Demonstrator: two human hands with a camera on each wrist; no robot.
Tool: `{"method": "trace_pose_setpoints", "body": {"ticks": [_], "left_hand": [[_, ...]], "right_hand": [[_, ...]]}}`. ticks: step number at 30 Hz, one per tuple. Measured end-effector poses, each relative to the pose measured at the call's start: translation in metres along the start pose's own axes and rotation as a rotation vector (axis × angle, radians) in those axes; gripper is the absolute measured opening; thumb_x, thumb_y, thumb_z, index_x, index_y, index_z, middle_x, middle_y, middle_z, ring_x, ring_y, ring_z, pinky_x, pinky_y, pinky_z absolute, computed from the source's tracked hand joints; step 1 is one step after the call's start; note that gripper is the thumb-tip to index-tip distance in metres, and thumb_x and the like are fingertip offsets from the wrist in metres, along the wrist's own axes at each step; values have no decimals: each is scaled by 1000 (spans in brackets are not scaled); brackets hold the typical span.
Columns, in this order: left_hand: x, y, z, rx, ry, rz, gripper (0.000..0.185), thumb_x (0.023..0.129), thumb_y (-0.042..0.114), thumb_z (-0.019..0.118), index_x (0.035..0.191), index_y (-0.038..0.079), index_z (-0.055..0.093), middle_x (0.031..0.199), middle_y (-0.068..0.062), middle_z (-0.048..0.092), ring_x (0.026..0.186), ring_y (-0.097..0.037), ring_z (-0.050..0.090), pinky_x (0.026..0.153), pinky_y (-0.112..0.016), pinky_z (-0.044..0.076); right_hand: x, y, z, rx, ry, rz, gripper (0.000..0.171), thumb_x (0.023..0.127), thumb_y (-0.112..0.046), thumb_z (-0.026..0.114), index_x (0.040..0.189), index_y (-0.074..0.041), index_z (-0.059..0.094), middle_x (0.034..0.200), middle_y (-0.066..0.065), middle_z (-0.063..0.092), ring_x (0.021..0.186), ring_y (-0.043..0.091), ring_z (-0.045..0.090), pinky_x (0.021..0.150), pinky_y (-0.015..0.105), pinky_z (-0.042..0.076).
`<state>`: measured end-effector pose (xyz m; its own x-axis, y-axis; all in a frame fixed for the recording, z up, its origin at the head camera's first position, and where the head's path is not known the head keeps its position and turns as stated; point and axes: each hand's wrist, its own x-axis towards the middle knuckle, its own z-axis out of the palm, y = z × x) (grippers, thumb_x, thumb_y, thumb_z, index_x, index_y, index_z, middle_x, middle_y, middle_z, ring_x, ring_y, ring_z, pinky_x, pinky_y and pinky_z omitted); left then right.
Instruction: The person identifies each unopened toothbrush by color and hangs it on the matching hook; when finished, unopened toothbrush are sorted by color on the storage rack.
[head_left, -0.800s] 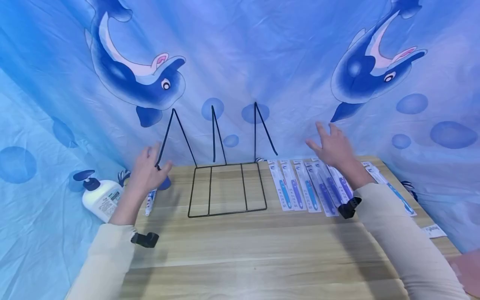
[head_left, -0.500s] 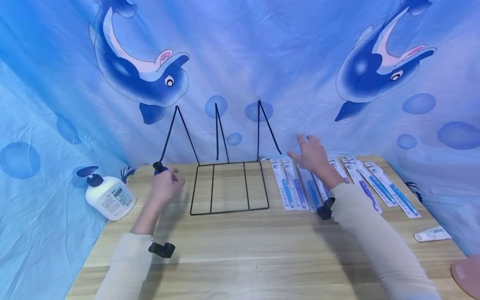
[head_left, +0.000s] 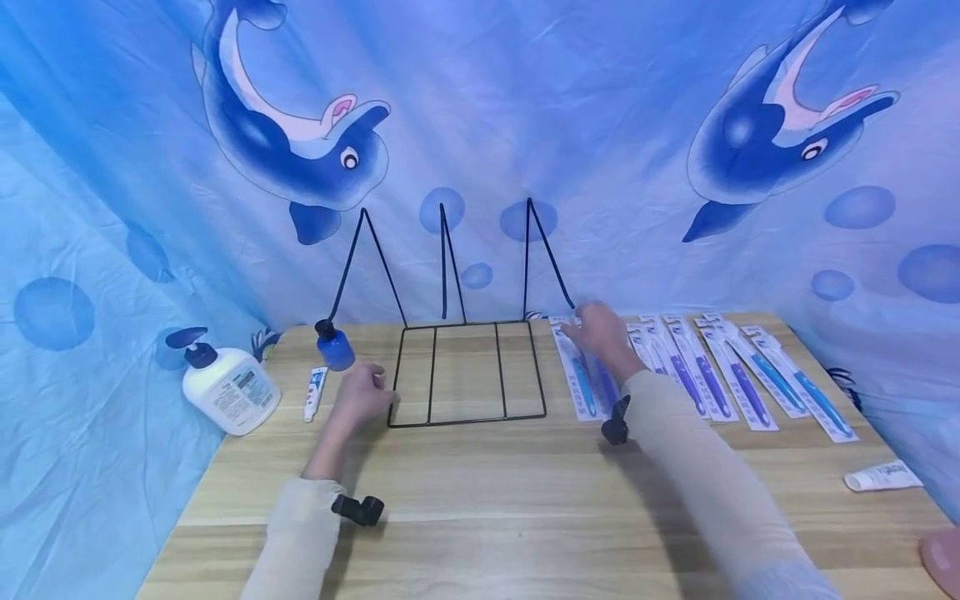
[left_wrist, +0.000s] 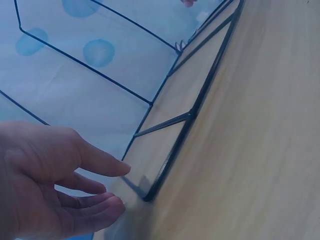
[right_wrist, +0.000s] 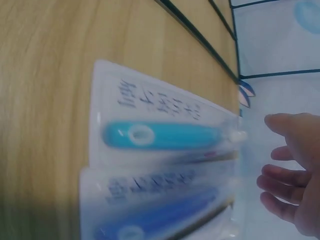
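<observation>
Left hand (head_left: 363,395) hovering loose-fingered, holding nothing, beside the wire rack's (head_left: 467,373) front corner, right hand (head_left: 600,335) reaching spread-fingered over the packaged toothbrushes (head_left: 583,377), holding nothing

Your left hand (head_left: 362,398) drops away from the rack's left upright and now sits low at the front left corner of the black wire rack (head_left: 467,375), fingers loosely extended, uncovering the small blue bottle (head_left: 333,344) and the little tube (head_left: 315,392). Your right hand (head_left: 600,333) slides left and down along the row, now hovering over the leftmost packaged toothbrushes (head_left: 581,379) beside the rack.
</observation>
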<state>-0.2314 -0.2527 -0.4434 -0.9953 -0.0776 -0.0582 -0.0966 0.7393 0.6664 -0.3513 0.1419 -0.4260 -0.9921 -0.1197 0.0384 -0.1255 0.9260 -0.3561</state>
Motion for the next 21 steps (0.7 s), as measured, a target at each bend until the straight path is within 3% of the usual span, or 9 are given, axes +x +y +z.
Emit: {"method": "trace_pose_setpoints", "body": {"ticks": [4,5,7,11,21], "left_hand": [[0,-1,6,15,10,-3,28,79,6,75,94,-10,57,83,-16,55,78,-31,54,70,-43,49],[0,-1,7,16,17,-3,27,78,5,75,93,-10,58,81,-15,54,77,-30,53,70,-42,49],[0,-3,8,17,23,0,28,76,3,74,95,-12,60,84,-17,58,80,-33,56,74,-44,51],[-1,-6,11,-2,32,3,51,72,-2,71,121,-15,61,107,-26,65,105,-41,60,94,-51,49],[1,-8,13,-4,47,-4,50,69,-8,60,120,-13,64,101,-19,68,96,-33,62,81,-44,53]], "right_hand": [[3,0,10,3,3,9,37,94,-37,65,91,-1,66,84,12,60,73,25,56,62,35,48],[4,0,13,2,4,11,36,94,-37,65,85,-2,64,79,10,58,68,23,54,58,33,45],[6,-1,17,-17,6,6,38,94,-38,65,76,-5,60,73,8,55,63,21,51,52,31,41],[9,-3,24,-56,15,18,37,94,-36,65,73,-7,59,73,9,56,63,22,53,51,31,42],[10,-9,36,-50,29,91,27,94,-25,62,76,-5,58,75,12,59,65,26,58,49,34,46]]}}
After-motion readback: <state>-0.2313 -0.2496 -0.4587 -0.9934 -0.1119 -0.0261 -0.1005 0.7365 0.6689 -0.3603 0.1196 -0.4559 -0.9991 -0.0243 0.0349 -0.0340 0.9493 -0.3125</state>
